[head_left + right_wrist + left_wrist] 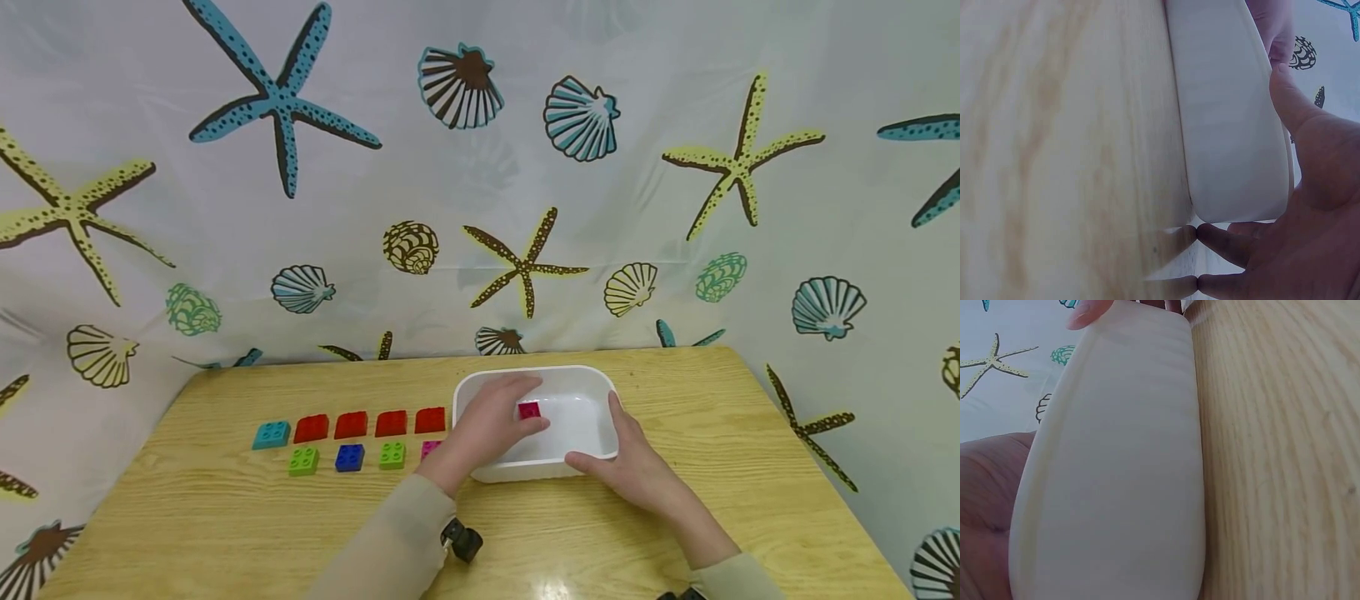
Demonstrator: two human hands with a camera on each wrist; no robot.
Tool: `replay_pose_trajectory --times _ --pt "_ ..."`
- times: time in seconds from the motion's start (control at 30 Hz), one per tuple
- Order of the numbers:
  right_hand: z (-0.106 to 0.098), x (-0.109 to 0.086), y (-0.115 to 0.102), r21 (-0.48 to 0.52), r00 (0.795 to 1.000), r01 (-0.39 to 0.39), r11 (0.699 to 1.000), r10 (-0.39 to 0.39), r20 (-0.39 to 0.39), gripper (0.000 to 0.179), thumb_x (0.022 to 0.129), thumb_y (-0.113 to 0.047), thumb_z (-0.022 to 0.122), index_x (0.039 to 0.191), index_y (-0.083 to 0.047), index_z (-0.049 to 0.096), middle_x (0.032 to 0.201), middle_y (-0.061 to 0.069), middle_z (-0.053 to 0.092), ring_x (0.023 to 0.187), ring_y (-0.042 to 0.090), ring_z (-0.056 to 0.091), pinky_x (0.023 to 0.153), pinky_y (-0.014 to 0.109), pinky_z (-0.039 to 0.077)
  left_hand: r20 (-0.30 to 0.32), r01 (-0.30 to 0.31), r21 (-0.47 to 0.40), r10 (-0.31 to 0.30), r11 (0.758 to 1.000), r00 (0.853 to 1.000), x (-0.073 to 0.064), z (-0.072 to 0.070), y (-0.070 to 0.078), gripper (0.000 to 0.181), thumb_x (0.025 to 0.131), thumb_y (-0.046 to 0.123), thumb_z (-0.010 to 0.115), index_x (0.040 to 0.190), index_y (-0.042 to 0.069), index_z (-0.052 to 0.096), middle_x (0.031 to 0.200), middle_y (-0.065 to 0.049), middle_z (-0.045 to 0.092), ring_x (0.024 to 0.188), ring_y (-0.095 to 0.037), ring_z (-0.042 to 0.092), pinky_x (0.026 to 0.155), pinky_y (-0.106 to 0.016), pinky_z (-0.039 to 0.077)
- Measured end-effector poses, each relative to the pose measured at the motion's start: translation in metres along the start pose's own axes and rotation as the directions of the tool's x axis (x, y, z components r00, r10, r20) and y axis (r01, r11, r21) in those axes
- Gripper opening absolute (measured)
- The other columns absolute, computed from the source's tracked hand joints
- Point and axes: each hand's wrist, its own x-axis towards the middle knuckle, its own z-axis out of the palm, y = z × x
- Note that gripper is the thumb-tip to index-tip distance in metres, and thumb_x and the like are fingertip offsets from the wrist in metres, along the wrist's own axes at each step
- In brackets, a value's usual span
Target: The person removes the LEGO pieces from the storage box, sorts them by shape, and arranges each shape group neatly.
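Note:
A white plastic container (442, 471) stands on the wooden table. My left hand (491, 421) reaches over its left side, thumb and fingers spread apart. Between them in the head view, a magenta toy building brick (528, 410) sits inside the container; the fingers are not closed on it. At the container's right near corner, my right hand (637, 467) holds it, thumb on the near rim and fingers along the right end. In the right wrist view, the thumb (1291, 100) lies at the rim, with fingertips low by the container's end.
Left of the container, red bricks (351, 424) and a turquoise brick (272, 434) form a back row. In front are green bricks (303, 461), a blue brick (349, 457) and a pink brick (431, 450), partly hidden by my left hand. A patterned curtain (420, 183) hangs behind the table.

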Motion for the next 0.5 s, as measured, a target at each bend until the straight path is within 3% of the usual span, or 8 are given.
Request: replay_pose_trajectory --times 0.27,0.5 --pt "0.000 -0.002 -0.001 -0.011 1.000 0.009 1.000 -0.009 0.000 0.128 0.096 -0.059 0.082 0.176 -0.003 -0.001 0.177 0.036 0.013 0.154 0.055 0.038 0.125 0.068 0.033 0.059 0.046 -0.056 -0.043 0.997 0.997 0.007 0.004 -0.002 0.062 0.098 0.028 0.088 0.155 0.014 0.065 0.159 -0.007 0.061 0.151 -0.032 0.052 0.126 -0.051 0.040" --pt "0.000 -0.002 -0.002 -0.011 1.000 0.005 1.000 -0.005 0.007 0.128 0.096 -0.059 0.082 0.176 -0.003 -0.002 0.177 0.035 0.012 0.155 0.055 0.037 0.125 0.069 0.033 0.079 0.076 -0.039 -0.073 0.996 0.994 0.012 0.008 -0.004 0.060 0.097 0.024 0.088 0.152 0.012 0.067 0.154 -0.010 0.065 0.146 -0.033 0.056 0.125 -0.051 0.043"
